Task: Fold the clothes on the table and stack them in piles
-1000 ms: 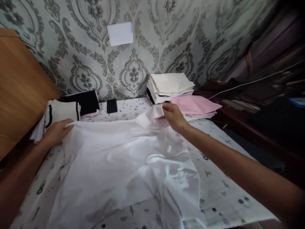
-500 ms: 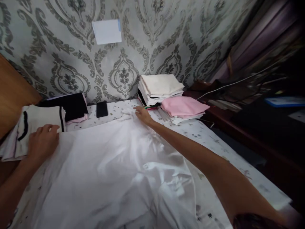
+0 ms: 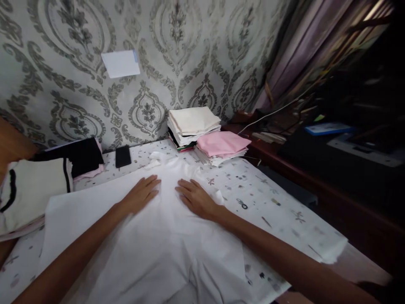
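Note:
A large white cloth (image 3: 171,228) is spread over the patterned table cover, smooth on the left and wrinkled at the lower right. My left hand (image 3: 141,195) lies flat on its upper part with fingers spread, holding nothing. Close by on the right, my right hand (image 3: 196,198) rests palm down on the same cloth, its fingers apart. A narrow strip of white cloth shows between the two hands. Beyond them is the cloth's bunched upper edge.
Folded cream cloths (image 3: 38,190) and a black folded cloth (image 3: 85,158) lie at left, beside a black phone (image 3: 123,156). Further right stand a white stack (image 3: 194,120) and a pink cloth (image 3: 223,143). A dark desk (image 3: 341,177) borders the right side.
My left hand has moved right, from beside the cream cloths to the white cloth's middle. My right hand has come nearer, off the cloth's far edge, and now lies flat. The view has shifted.

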The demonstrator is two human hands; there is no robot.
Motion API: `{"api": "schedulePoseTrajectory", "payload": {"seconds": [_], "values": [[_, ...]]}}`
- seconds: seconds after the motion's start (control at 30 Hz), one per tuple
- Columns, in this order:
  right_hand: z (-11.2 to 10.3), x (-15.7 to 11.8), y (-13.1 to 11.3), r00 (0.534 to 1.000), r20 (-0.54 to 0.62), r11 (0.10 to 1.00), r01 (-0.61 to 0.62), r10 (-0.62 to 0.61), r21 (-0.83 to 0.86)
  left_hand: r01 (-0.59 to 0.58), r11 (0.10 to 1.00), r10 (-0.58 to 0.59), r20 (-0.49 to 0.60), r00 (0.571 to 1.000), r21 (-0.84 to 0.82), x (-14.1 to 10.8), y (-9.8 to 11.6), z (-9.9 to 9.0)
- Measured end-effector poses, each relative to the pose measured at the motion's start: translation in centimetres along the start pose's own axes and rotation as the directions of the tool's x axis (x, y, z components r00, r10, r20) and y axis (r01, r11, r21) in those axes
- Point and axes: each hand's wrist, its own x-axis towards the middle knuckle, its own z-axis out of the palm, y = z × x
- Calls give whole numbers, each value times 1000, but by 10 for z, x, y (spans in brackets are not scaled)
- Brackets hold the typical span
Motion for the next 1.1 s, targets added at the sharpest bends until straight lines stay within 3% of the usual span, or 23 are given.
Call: {"api": "schedulePoseTrajectory", "payload": {"seconds": [0.13, 0.23, 0.3, 0.37, 0.5, 0.6, 0.7, 0.77, 0.87, 0.97, 1.1], "values": [[0, 1, 2, 1000, -13, 1000, -8, 9, 30, 161, 985, -157, -65, 985, 59, 47, -25, -4], [1, 0, 3, 1000, -6, 999, -13, 13, 48, 337, 937, -324, -134, 937, 89, 55, -38, -7], [1, -1, 3, 1000, -3, 998, -12, 12, 54, 369, 924, -352, -150, 924, 104, 51, -36, -8], [0, -2, 1, 1000, -13, 998, -13, 14, 60, 325, 937, -301, -179, 937, 126, 46, -27, -5], [-10, 10, 4, 1000, 9, 999, -25, 24, 48, 91, 982, -54, -217, 975, 163, 48, -6, 0], [-21, 38, 20, 984, 54, 985, -170, 169, 7, 39, 990, -10, -219, 976, 132, 61, 3, -4], [-27, 71, 42, 895, 72, 897, -440, 441, -29, 155, 985, -135, -217, 967, 80, 84, 4, -18], [-26, 89, 56, 835, 72, 838, -544, 546, -40, 255, 965, -235, -228, 945, 61, 105, -1, -29], [-20, 108, 70, 793, 85, 797, -602, 603, -33, 423, 906, -408, -216, 887, 25, 141, -15, -43], [-13, 123, 80, 777, 118, 783, -622, 619, -5, 535, 845, -533, -122, 837, -21, 170, -29, -47], [-6, 144, 92, 783, 168, 788, -613, 598, 53, 522, 845, -530, -53, 846, -117, 179, -43, -44]]}}
